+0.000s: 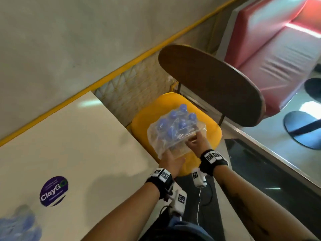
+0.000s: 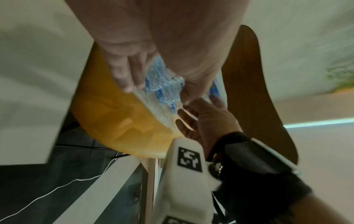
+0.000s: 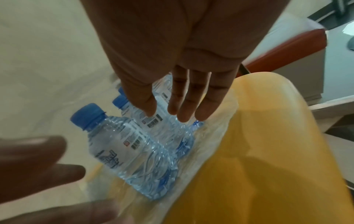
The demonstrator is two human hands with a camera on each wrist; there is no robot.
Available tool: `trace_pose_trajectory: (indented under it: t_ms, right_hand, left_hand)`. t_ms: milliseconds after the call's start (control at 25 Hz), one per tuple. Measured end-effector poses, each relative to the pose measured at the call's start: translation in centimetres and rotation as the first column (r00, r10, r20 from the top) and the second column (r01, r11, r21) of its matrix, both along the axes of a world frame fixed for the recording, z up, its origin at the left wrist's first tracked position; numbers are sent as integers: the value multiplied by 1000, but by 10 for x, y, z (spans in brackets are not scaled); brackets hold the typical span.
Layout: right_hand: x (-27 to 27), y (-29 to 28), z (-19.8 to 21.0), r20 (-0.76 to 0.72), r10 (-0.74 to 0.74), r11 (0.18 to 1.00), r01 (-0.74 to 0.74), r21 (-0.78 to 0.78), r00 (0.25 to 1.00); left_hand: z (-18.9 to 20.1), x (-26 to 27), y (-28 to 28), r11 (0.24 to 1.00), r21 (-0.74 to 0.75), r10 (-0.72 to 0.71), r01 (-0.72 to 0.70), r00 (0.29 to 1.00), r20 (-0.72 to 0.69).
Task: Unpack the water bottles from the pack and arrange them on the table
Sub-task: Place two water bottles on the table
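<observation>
A pack of small clear water bottles (image 1: 175, 131) with blue caps, loosely wrapped in clear plastic, sits on a yellow chair seat (image 1: 210, 126). My left hand (image 1: 171, 161) lies against the pack's near-left corner, fingers (image 2: 132, 75) straight on the plastic. My right hand (image 1: 195, 142) touches the near-right side. In the right wrist view its straight fingers (image 3: 184, 109) reach over the bottles (image 3: 138, 148), which lean inside torn wrap. The white table (image 1: 78, 145) lies to the left of the chair.
The chair's brown backrest (image 1: 212, 84) stands behind the pack. A round purple sticker (image 1: 53, 191) is on the table, and blurred blue-capped bottles (image 1: 19, 225) lie at its near-left corner. A red sofa (image 1: 278, 49) and a dark glossy surface (image 1: 278, 180) are to the right.
</observation>
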State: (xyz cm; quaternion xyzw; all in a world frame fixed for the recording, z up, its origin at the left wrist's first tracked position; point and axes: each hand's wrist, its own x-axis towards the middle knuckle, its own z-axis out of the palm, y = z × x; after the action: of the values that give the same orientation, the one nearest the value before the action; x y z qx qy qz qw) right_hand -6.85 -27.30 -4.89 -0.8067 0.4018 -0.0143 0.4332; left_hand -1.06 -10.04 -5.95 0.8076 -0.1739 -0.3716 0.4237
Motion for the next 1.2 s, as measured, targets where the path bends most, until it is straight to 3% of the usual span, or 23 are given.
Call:
trace_pose_trajectory:
  t_ms: [160,280,400,520,600,720,880,1000,1200]
  right_hand:
    - [27,-14,-1,-219,245,964,-262,-53,944]
    - [44,-25,4,-186,310,925,-341,-169,932]
    - [50,-29,12,-360,376,852,-471,-227,854]
    - [32,-25,8,-238,301,920,-347,-183,923]
    - [14,-20,8,-109,263,951,-277,-139,958]
    - [-7,-11,9,-76,229,965,-237,-110,970]
    - [-18,11,11,-1,296,947,-293,-132,955]
    - [-16,45,25,-24,352,918,-351,-184,936]
    - [3,117,53,-154,485,804,-508,-309,861]
  left_hand:
    - [4,4,-32,979,110,152,-174,971,187]
    - [6,15,-48,975,164,122,-148,980,157]
    - [-1,28,-55,970,223,54,-98,979,196]
    - [-5,35,-50,947,317,-96,43,984,152]
    - [-4,36,-40,948,296,-172,116,970,170]
    - [17,31,-14,961,168,-256,219,934,248]
    - [61,23,33,972,-3,-223,233,933,282]
    - [77,31,81,983,-21,-164,180,934,316]
    - [83,53,182,994,96,-96,60,895,436]
